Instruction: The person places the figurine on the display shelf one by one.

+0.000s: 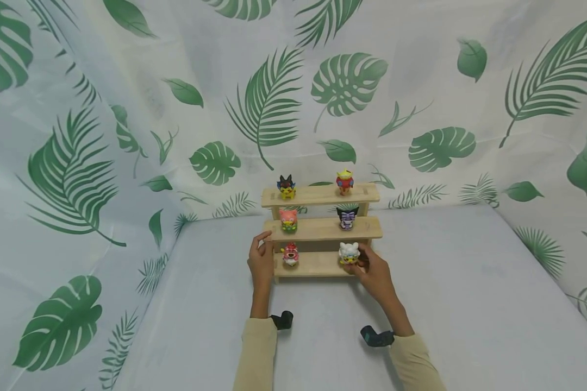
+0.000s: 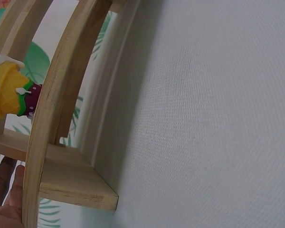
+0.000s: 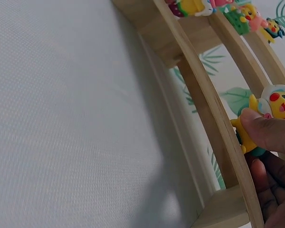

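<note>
My right hand [image 1: 375, 276] pinches a small yellow figurine with a white hood [image 1: 349, 253] at the right of the bottom shelf. The right wrist view shows the thumb [image 3: 263, 128] against the figurine's body, by the board's front edge. My left hand [image 1: 261, 265] is at the left end of the three-tier wooden display shelf [image 1: 318, 265], its fingertips at the middle tier's left corner. In the left wrist view its fingers [image 2: 16, 187] lie beside the wood, partly hidden by a board. A figurine with a red top [image 1: 290, 254] stands at the bottom left.
On the middle tier stand a pink-hooded figurine [image 1: 289, 221] and a black-and-purple one [image 1: 347, 218]. The top tier bears a dark-eared yellow figurine [image 1: 286, 187] and a red-and-blue one [image 1: 344, 182]. A leaf-patterned curtain [image 1: 396, 32] hangs behind the white table [image 1: 469, 304].
</note>
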The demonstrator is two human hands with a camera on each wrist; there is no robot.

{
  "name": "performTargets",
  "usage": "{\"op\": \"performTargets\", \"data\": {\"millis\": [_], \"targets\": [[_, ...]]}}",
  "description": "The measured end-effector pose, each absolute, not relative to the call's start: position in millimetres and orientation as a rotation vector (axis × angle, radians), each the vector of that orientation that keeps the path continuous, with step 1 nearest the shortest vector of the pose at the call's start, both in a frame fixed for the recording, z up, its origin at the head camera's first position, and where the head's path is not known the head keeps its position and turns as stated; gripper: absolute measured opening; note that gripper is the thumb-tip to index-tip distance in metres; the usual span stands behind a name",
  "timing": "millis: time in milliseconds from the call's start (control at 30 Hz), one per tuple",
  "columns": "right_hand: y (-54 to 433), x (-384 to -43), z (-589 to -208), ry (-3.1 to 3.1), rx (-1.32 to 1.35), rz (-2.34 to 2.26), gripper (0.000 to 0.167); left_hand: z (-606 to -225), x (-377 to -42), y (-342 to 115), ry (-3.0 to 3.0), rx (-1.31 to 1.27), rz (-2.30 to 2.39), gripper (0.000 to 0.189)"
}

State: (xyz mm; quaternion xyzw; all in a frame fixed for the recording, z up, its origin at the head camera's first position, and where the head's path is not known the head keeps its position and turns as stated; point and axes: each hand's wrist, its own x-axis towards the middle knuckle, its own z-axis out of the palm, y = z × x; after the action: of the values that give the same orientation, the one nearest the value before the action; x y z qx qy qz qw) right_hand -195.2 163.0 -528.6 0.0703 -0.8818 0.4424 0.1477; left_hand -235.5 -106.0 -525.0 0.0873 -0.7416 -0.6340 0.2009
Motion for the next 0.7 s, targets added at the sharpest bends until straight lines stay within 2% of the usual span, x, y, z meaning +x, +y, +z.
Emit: {"op": "performTargets", "data": {"millis": [400,600,700], "targets": [[163,-195,-530,-2.551,0.200,1.273,0.060,-525,-236,-106,-2.072,0.251,-1.784,0.020],[163,-194,-530,-2.543,0.209,1.279,0.061,-502,-225,-99,-2.045,0.283,-1.794,0.022],[163,-193,-529,-2.543,0.219,1.278,0.061,-506,-228,-98,-2.035,0.295,-1.789,0.022]]}}
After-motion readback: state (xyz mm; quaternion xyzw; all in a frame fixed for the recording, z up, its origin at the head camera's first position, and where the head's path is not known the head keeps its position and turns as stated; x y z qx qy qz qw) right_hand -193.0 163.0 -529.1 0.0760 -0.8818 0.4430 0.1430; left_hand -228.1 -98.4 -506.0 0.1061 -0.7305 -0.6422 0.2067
